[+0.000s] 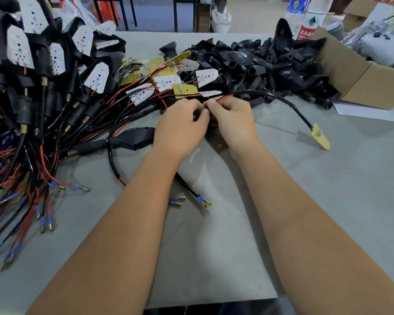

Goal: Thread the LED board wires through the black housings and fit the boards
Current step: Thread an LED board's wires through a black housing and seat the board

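At mid-table on the grey mat, the left hand and right hand meet with fingers curled, both pinching the red and black wires. Their black cable arcs right to a yellow-backed LED board lying on the mat. Loose black housings are heaped behind.

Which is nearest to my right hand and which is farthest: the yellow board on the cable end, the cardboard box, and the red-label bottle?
From the right hand:
1. Yellow board, on the mat to its right.
2. Cardboard box, farther right and back.
3. Red-label bottle, at the table's far edge.
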